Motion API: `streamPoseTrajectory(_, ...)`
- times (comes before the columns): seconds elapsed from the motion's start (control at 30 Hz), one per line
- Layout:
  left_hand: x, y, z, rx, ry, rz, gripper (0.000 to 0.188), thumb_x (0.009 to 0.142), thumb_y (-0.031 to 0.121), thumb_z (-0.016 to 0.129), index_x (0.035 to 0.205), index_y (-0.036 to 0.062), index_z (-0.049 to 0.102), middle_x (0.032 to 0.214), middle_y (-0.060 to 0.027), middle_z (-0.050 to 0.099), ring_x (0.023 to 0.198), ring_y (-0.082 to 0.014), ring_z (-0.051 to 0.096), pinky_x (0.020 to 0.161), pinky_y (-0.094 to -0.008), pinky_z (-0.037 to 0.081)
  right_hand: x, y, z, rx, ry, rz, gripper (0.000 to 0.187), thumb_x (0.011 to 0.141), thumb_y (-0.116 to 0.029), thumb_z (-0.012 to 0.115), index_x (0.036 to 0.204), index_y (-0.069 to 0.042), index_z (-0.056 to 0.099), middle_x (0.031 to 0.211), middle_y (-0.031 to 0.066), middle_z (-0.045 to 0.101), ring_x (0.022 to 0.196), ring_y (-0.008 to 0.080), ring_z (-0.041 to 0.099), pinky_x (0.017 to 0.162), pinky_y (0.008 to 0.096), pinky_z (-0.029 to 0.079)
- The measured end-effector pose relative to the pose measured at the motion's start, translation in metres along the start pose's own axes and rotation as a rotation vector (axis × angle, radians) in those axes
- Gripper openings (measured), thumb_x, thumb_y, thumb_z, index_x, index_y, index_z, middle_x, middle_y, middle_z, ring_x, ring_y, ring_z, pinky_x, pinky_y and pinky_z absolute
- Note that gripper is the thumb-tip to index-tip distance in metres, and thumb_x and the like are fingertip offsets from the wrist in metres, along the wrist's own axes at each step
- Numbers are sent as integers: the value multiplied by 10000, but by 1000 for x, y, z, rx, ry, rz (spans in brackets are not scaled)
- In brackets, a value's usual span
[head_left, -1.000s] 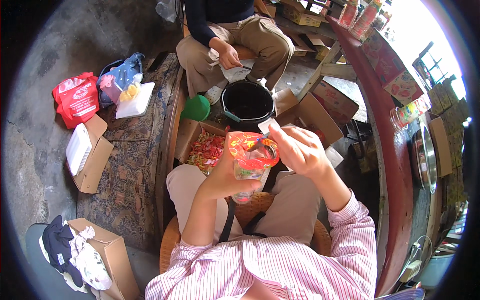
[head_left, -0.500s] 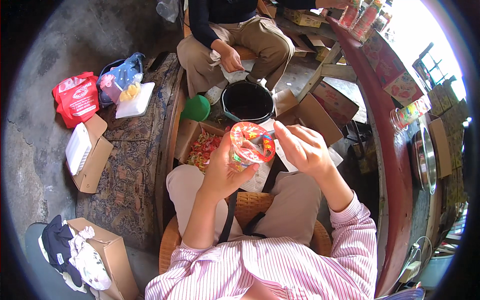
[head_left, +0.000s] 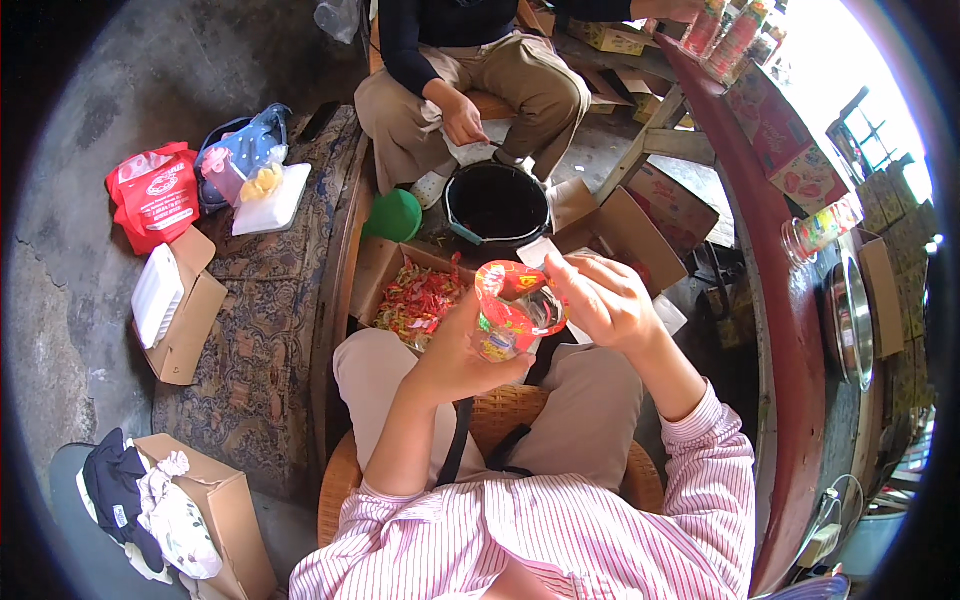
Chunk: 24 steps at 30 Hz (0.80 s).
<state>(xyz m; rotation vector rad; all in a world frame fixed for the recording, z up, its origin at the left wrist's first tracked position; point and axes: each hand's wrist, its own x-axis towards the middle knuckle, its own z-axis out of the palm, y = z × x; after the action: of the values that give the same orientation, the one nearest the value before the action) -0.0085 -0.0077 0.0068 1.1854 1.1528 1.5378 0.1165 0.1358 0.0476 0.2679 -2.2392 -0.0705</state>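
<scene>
While seated on wicker chair, left hand wrapped around clear jar with red and yellow wrapper, grip closed on its lower side. Jar held tilted over the lap, mouth turned toward right hand. Right hand at jar mouth, fingers curled against the rim; grip closed there, held item between fingertips not resolvable. Jar position: mid-air, just above knees, between both hands. Below and just beyond jar: open cardboard box of red and yellow wrappers on floor. Beyond that: black bucket, green lid beside it. Second person seated opposite, hand resting on knee. Left side of floor: patterned mat, red bag, white foam tray in cardboard box.
</scene>
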Motion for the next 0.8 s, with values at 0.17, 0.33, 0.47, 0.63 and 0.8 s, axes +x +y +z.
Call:
streamPoseTrajectory(0.17, -1, -9, -9, -35, -113, -65, 596, 632, 29, 690, 1165, 45, 424, 984, -27, 540, 865, -84, 524, 760, -253, 429, -3, -1, 0, -17, 22, -45, 491, 646, -68, 592, 1109, 67, 495, 726, 52, 592, 689, 164, 600, 605, 263, 494)
streamPoseTrajectory(0.33, -4, -13, -13, -237, -255, -161, 554, 635, 44, 693, 1125, 31, 436, 871, -31, 568, 761, -86, 545, 676, -241, 447, -2, -5, 0, 52, -2, -40, 487, 659, -68, 583, 1113, 73, 478, 772, 70, 605, 701, 184, 604, 614, 279, 494)
streamPoseTrajectory(0.47, 2, -29, -19, -468, -547, -165, 501, 644, 109, 681, 1078, 18, 448, 801, -66, 569, 663, -115, 553, 564, -252, 452, -2, -4, 1, 93, 23, -63, 493, 662, -60, 574, 1119, 85, 463, 796, 95, 609, 703, 197, 605, 600, 287, 494)
streamPoseTrajectory(0.63, 0, -33, -3, -1079, -670, -179, 517, 637, 159, 676, 1069, 5, 437, 791, -101, 554, 608, -146, 554, 497, -270, 448, -2, -5, 6, 144, 63, -67, 514, 650, -45, 577, 1128, 94, 451, 796, 115, 606, 691, 208, 607, 587, 294, 497)
streamPoseTrajectory(0.8, 6, -26, -8, -745, -595, -154, 611, 646, 168, 681, 1144, -13, 377, 821, -97, 539, 603, -139, 553, 510, -279, 465, -5, -3, 3, 172, 13, 10, 531, 662, 9, 590, 1155, 105, 417, 779, 114, 609, 658, 224, 605, 592, 310, 509)
